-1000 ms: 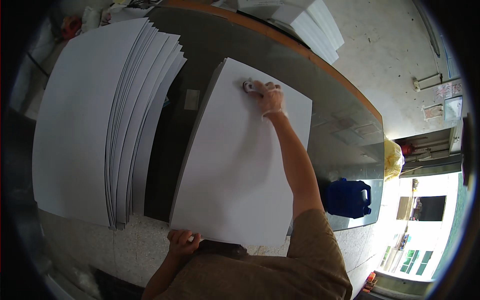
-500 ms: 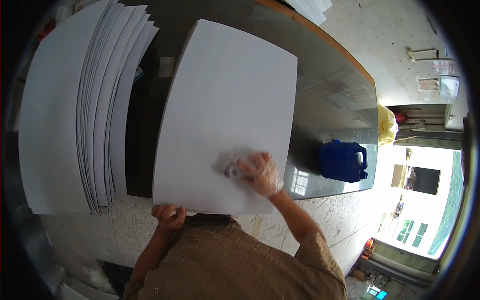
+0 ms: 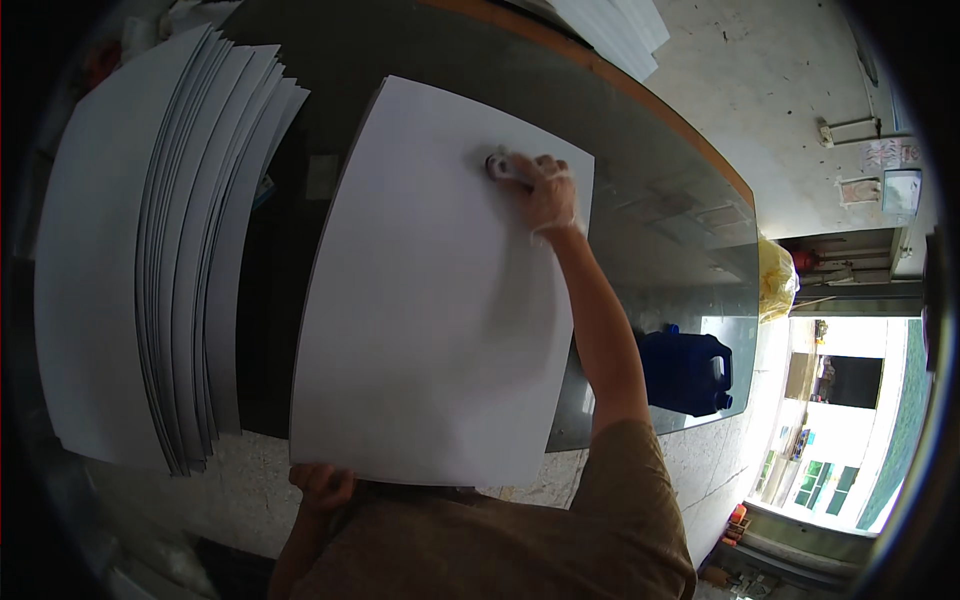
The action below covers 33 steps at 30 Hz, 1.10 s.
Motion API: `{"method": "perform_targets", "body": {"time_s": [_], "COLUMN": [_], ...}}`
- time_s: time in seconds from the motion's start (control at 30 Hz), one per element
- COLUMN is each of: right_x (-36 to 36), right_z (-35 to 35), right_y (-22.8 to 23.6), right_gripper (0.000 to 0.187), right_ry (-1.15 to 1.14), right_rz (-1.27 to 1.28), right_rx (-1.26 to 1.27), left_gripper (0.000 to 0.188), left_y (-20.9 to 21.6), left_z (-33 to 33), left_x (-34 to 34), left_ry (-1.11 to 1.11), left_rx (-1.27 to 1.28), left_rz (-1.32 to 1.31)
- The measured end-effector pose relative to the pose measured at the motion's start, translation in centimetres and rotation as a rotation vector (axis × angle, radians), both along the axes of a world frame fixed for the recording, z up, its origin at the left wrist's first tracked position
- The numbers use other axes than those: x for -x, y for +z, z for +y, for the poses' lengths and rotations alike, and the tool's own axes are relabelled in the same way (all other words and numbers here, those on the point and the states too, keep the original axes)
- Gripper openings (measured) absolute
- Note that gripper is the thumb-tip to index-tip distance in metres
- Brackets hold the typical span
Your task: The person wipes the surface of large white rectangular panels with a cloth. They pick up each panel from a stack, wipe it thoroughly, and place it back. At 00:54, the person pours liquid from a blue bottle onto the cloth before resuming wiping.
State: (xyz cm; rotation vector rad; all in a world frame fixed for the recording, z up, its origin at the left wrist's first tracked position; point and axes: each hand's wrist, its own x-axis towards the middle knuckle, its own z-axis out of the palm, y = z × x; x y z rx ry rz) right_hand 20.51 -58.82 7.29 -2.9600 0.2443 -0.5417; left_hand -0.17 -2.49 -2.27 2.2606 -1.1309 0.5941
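In front of me a stack of large white sheets (image 3: 430,300) lies on the dark glass-topped table (image 3: 660,225). My right hand (image 3: 550,197), in a thin clear plastic glove, is closed on a small crumpled wad (image 3: 500,166), whitish with a dark spot. It presses this wad to the top sheet near its far right corner. At the near left corner my left hand (image 3: 323,485) is bare, its fingers curled at the edge of the sheets.
A thick fanned pile of white sheets (image 3: 100,290) stands to the left. On the table's right end is a blue jerrycan (image 3: 685,370), with a yellow plastic bag (image 3: 776,280) beyond the edge. More white sheets (image 3: 615,30) lie past the wooden table edge.
My right hand has slid the wad from the near part of the top sheet to its far right, the arm now stretched out. My left hand stays at the near left corner.
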Motion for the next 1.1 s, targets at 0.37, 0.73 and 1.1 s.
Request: {"method": "perform_targets", "body": {"time_s": [0.37, 0.73, 1.1], "right_x": [5.7, 36.0, -0.9], "right_z": [1.6, 19.0, -10.5], "right_y": [0.2, 2.5, 0.5], "right_gripper": [0.044, 0.071, 0.052], "right_ry": [-0.008, 0.19, -0.336], "right_rz": [-0.073, 0.152, 0.121], "right_rx": [0.008, -0.207, 0.072], "left_gripper": [0.03, 0.03, 0.031], "left_y": [0.8, 1.0, 4.6], "left_z": [-1.0, -1.6, -2.1], "left_x": [-1.1, -2.3, -0.4], "left_ry": [-0.014, -0.077, 0.016], "left_rx": [0.008, -0.005, -0.035], "left_rz": [-0.047, -0.032, 0.151]}}
